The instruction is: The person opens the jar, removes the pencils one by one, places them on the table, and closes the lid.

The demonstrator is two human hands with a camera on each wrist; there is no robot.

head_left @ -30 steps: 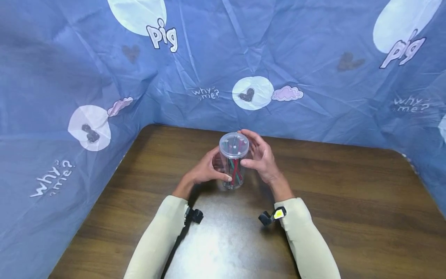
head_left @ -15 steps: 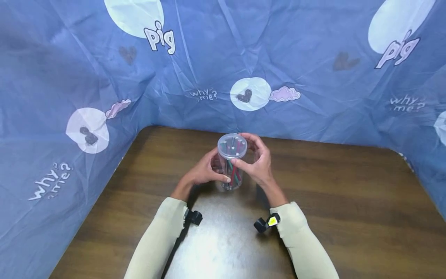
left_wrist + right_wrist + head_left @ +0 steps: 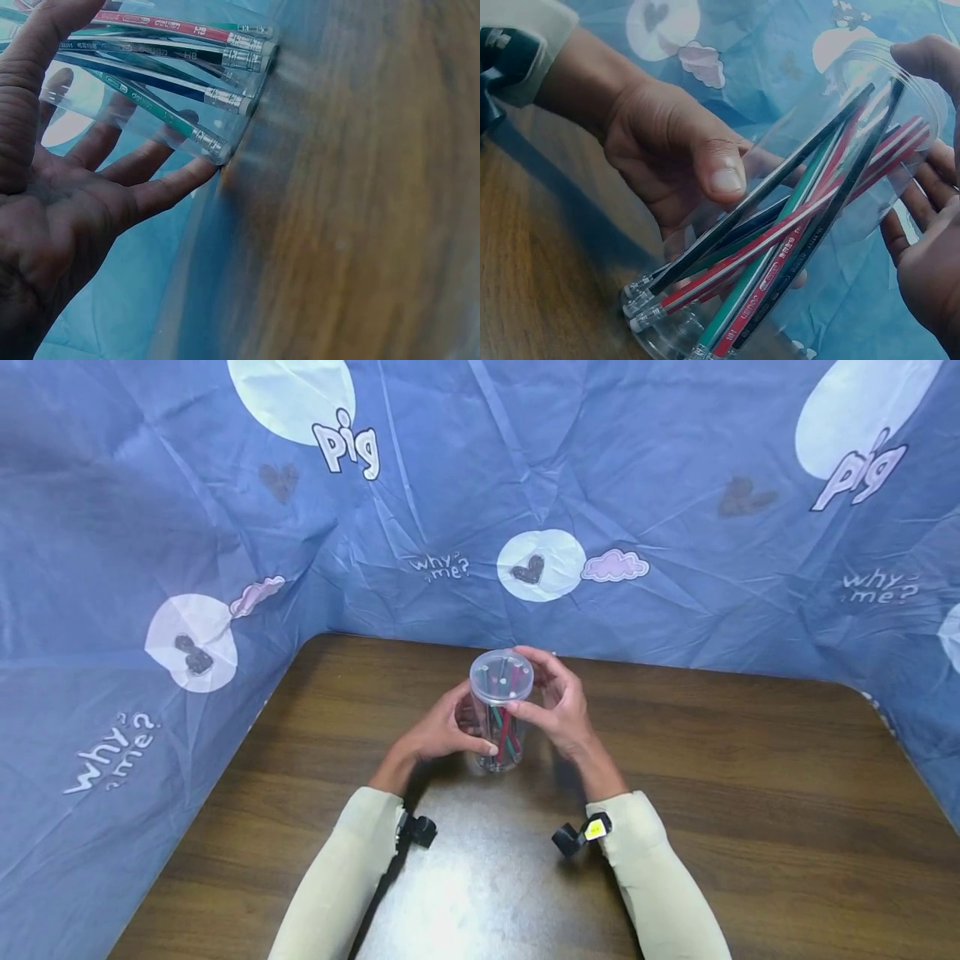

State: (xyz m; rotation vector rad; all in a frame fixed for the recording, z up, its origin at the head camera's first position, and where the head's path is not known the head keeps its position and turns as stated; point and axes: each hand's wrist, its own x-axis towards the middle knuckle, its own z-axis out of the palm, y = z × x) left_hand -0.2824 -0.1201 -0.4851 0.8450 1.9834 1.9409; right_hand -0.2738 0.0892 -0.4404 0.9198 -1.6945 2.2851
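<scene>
since a second ago, the thumb of the right hand (image 3: 561,706) has slid inward, from the right flank of the jar (image 3: 484,714) to the front edge of its lid (image 3: 501,672); the left hand (image 3: 442,727) has stayed about where it was. the jar stands on or just at the bench (image 3: 750,777), between the two hands, its long axis upright and its lid uppermost. that axis sorts the grips: the right hand, to the jar's right, curls round the top and holds the lid, while the left hand, to the jar's left, wraps the lower body, thumb in front. several pencils (image 3: 769,270) lean and cross inside the jar. the right hand's fingertips behind the jar are hidden in the head view, and the right wrist view cuts that hand off. the left wrist view loses the jar's top. overlap makes the pencils hard to count.
</scene>
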